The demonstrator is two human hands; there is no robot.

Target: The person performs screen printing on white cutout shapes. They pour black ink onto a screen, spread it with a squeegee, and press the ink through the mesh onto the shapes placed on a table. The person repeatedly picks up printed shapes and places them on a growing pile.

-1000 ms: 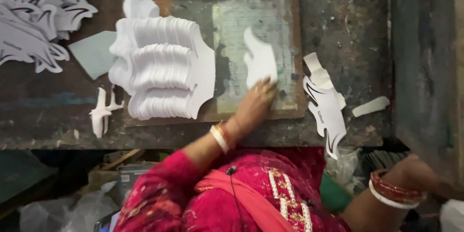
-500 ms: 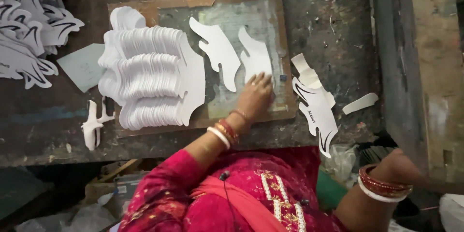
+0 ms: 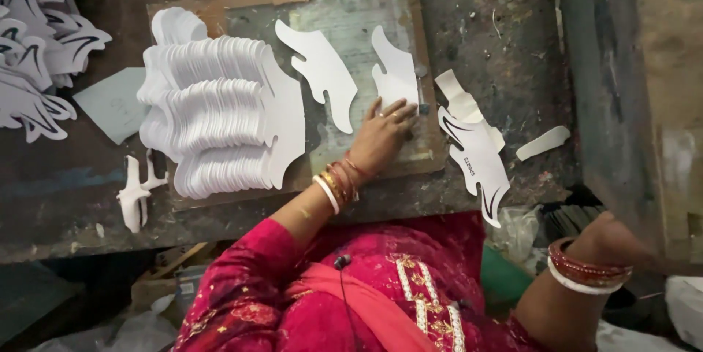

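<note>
The landmark here is the flat wooden-framed printing board (image 3: 220, 11) lying on the dark, stained work surface (image 3: 498, 37). The left hand (image 3: 384, 136) rests on the board's lower right part, palm down with fingers spread and released, its fingertips pressing the lower end of a white, curved cut-out sheet piece (image 3: 395, 66); it grasps nothing, only pins the piece flat. That piece lies directly ahead of the left hand, its long axis running away from the person toward the board's far edge, slightly tilted. A second white cut-out of the same kind (image 3: 318, 70) lies on the board just to the left of the first, apart from the hand, its long axis slanting diagonally. On the board's left half sits a thick fanned stack of white cut-outs (image 3: 212, 125). Just off the board's right edge lies a white piece printed with black curved lines (image 3: 476, 158), overlapping a plain one, and a small white strip (image 3: 542, 143) lies farther right. Beyond the board's left edge are more black-lined white pieces (image 3: 36, 66) in a heap. The right hand (image 3: 611, 238) is well off the board's lower right corner, below the surface edge; whether it is clenched or holding something I cannot tell. The left hand is plainly the nearer to the pinned piece.
</note>
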